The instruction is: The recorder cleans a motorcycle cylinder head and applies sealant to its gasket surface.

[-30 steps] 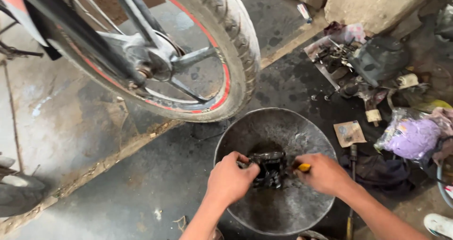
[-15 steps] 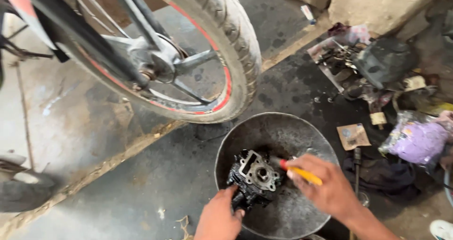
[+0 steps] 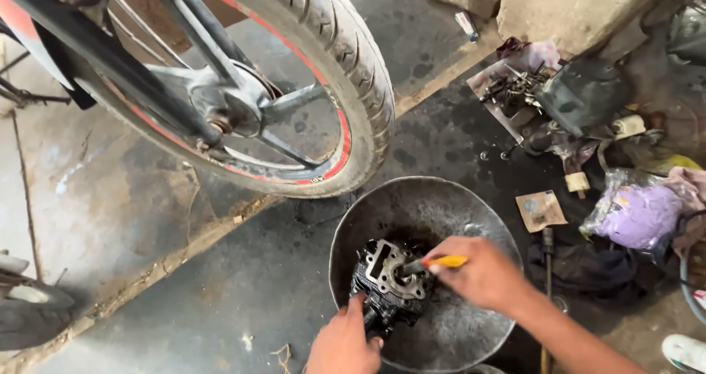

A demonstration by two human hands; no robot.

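**Engine part cleaned in a metal basin**

An engine block (image 3: 388,282) is held in a round metal basin (image 3: 346,234) set on the oil-stained floor (image 3: 243,300). The left hand (image 3: 344,342) is closed around the lower edge of the block, steadying it. The right hand (image 3: 482,273) is closed on a yellow-handled tool (image 3: 435,262), whose dark tip is pressed at the round bore on the block's upper face. Whether that tip is a brush or a blade cannot be told.

Several risks are judged from this position. The block is tilted and wet-looking, so it could slip from the left hand and drop against the basin wall. The tool tip could skid off the bore and strike the left-hand fingers close below it. The motorcycle wheel (image 3: 323,72) hangs just beyond the basin, and dirty liquid could be splashed onto it.

To the right, a small flat tan packet (image 3: 540,210) is seen lying near the basin. Further right lies a clear plastic bag (image 3: 638,214) stuffed with something purple. A small white and red wrapper (image 3: 466,25) lies near the stone block (image 3: 581,10) at the top.
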